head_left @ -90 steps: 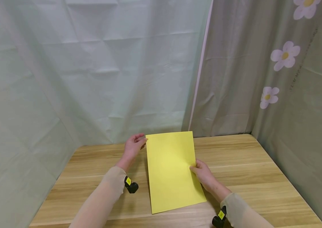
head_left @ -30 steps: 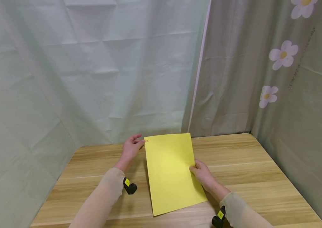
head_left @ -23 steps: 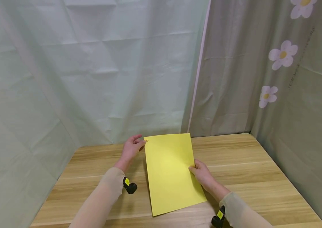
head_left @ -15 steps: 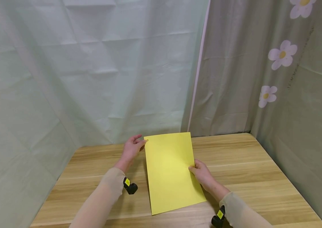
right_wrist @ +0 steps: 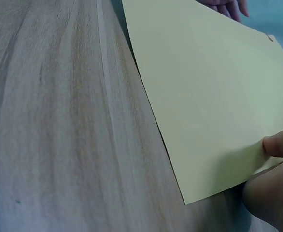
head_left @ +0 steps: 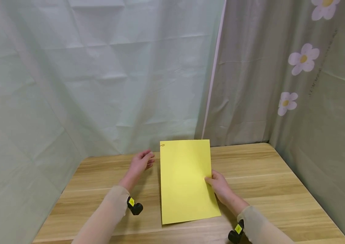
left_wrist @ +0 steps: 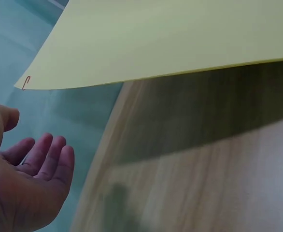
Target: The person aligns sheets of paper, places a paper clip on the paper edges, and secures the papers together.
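Observation:
A stack of yellow paper [head_left: 186,179] is tilted up off the table in the head view. A small reddish paper clip [head_left: 162,145] sits on its upper left corner; the left wrist view shows the clip [left_wrist: 26,82] over the sheet's edge. My right hand [head_left: 219,186] pinches the paper's right edge, thumb on the front and fingers behind. Left of the paper, my left hand [head_left: 140,163] is apart from it, holding nothing, its fingers [left_wrist: 45,157] loosely bent in the left wrist view. How many sheets there are I cannot tell.
The wooden table [head_left: 261,183] lies under both hands. Pale curtains [head_left: 114,74] hang behind it and on both sides, with printed flowers [head_left: 303,59] at the right. Small black cameras [head_left: 135,206] are strapped to the wrists.
My left hand has let go of the clipped corner and drawn back left and down. The paper has swung slightly right and up in my right hand, and the clip shows more fully.

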{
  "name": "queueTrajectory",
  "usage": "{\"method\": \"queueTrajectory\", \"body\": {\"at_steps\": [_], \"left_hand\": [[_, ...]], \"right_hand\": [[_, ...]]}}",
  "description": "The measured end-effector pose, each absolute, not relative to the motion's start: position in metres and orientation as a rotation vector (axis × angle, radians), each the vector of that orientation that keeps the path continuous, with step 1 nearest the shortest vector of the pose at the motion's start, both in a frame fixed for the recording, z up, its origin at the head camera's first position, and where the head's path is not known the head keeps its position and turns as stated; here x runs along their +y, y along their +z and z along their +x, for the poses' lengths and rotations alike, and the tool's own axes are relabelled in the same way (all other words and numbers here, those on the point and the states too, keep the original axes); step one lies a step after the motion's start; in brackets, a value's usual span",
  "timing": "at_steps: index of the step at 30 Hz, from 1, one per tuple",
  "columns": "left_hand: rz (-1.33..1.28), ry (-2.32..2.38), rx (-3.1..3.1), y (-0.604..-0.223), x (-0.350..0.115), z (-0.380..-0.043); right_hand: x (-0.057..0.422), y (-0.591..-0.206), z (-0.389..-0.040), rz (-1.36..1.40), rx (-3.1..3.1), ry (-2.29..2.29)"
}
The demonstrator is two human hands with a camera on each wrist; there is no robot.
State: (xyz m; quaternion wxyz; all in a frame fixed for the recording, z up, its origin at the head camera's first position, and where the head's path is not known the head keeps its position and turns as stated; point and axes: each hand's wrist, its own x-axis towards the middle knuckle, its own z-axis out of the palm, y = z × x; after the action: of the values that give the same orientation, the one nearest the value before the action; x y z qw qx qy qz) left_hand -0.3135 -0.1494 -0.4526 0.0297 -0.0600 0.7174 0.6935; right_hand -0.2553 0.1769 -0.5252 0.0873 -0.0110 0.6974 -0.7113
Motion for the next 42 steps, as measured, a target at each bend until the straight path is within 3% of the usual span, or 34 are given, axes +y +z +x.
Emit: {"method": "queueTrajectory", "body": {"at_steps": [21, 42], "left_hand": [[-0.030, 2.010, 2.014, -0.503, -0.131, -0.243], [0.052, 1.982, 2.057, -0.505, -0.127, -0.233]], "right_hand": [[0.180, -0.518, -0.251, 0.006, 2.041, -2.158], [0.180, -0.514, -0.250, -0.009, 2.060, -2.141]]}}
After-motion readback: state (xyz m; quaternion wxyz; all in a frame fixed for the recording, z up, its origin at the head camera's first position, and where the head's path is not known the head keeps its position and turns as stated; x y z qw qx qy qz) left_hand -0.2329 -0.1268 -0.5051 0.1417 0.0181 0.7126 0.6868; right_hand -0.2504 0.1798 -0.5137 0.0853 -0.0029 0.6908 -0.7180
